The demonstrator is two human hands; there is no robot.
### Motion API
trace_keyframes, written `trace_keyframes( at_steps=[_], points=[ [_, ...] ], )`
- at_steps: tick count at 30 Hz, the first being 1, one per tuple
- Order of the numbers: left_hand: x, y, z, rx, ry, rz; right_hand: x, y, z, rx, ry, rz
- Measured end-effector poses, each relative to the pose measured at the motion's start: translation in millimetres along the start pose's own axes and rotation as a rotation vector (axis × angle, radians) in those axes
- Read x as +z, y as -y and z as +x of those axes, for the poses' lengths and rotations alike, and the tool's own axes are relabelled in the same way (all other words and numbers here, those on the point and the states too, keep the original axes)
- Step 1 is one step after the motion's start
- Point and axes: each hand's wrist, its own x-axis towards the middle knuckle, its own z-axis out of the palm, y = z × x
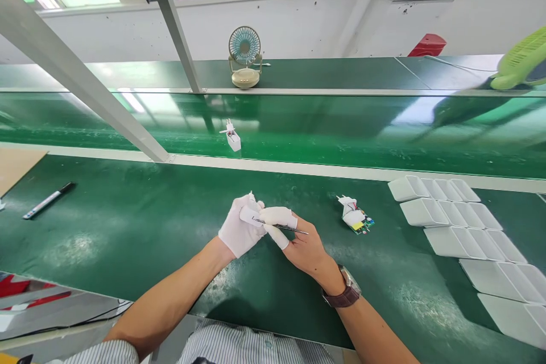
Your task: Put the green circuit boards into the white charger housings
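My left hand point(239, 228), in a white glove, is closed around a white plug housing point(248, 215) at the middle of the bench. My right hand point(301, 240) wears white finger covers and pinches a thin metal tool point(294, 230) that looks like tweezers. The tool's tip touches or lies just over the housing. My left fingers hide part of the housing. To the right lies a white plug part with a green circuit board point(357, 223) attached, apart from both hands.
White housings point(452, 242) stand in several rows at the right. A marker pen point(49, 201) lies on the left. Another white plug unit point(232, 139) sits on the shiny green strip beyond the rail. A small fan point(244, 57) stands behind it. A slanted metal post point(115, 108) rises at the left.
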Motion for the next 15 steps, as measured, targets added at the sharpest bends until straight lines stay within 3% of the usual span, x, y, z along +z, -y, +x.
trace_keyframes(
  at_steps=[7, 15],
  points=[
    [-6.9, 1, 3, 0.103, 0.007, -0.048, 9, 0, -4, -0.204, 0.046, -0.045],
    [-7.1, -1, 0, 0.032, -0.006, -0.091, 11, -1, -3, -0.237, 0.064, -0.082]
  ],
)
